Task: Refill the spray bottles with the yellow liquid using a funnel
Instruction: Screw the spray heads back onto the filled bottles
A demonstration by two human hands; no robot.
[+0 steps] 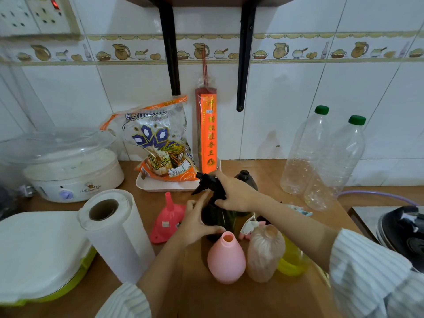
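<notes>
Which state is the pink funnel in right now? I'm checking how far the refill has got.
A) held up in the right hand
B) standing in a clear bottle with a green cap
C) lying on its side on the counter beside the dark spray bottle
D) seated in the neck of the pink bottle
C: the pink funnel lies tipped on the counter, left of the dark spray bottle that both hands hold.
</notes>
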